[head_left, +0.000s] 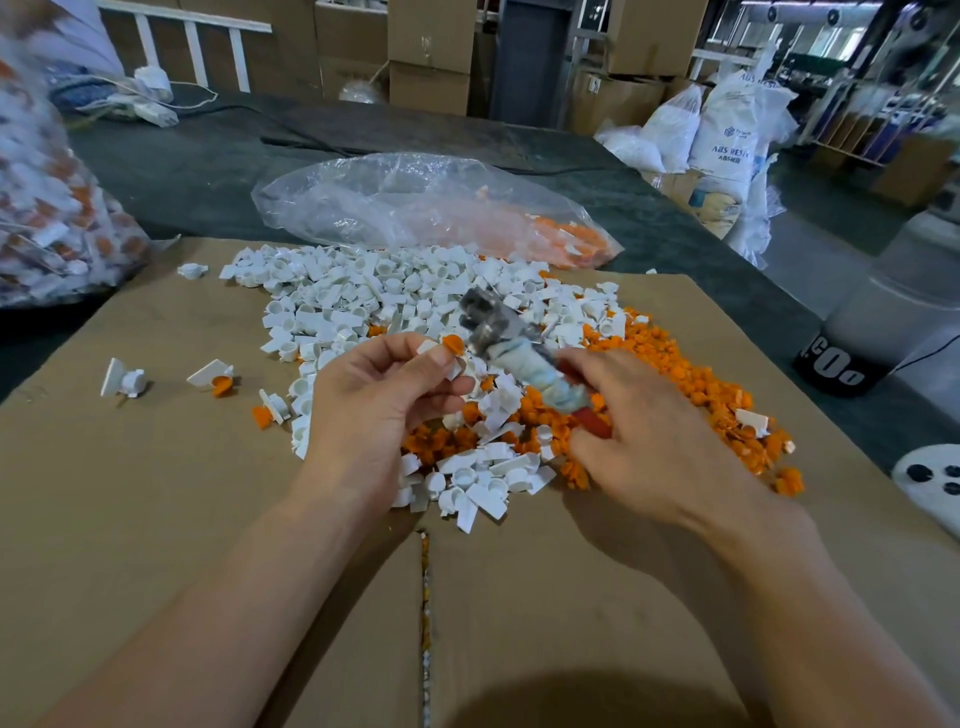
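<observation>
My left hand (375, 400) pinches a part (429, 347) above the pile (353, 301), cap (453, 344) facing three o'clock, likely so the tool (489, 318) reaches it. My right hand (649, 431) grips the tool.

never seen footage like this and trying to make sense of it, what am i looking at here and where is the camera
There is no machine here: a person works with two bare hands. The single picture comes from a camera worn on their head, looking forward and down. On the cardboard lies a pile of small white and orange plastic parts, with a clear plastic bag behind it. The left hand pinches one white part with an orange cap. The right hand grips a hand tool with red handles and a metal head; it is blurred, so its exact kind is unclear.
</observation>
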